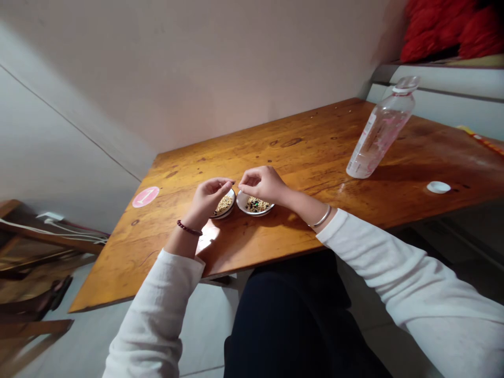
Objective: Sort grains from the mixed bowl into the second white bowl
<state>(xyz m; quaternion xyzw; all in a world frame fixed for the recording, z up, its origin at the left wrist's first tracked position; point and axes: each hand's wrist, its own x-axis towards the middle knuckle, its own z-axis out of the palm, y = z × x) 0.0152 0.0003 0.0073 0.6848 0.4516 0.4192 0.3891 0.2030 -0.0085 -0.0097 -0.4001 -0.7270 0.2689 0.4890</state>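
Note:
Above two small white bowls, my hands face each other with their fingertips almost meeting. My left hand (208, 196) pinches a small dark piece (233, 182) between thumb and forefinger, and partly covers the left bowl (226, 213). Tan beads or grains (224, 203) fill that bowl. My right hand (265, 184) is closed in a pinch over the right bowl (258, 213); whatever its fingertips hold is too small to make out. Mixed tan, dark and green bits (256, 203) lie in the right bowl.
Both bowls stand on a wooden table (252, 247) against a wall. A clear plastic bottle (380, 134) without its cap is at the right, with a white cap (438, 187) nearby. A pink round sticker (146, 197) marks the left side. Red fluffy material (444, 26) is at upper right.

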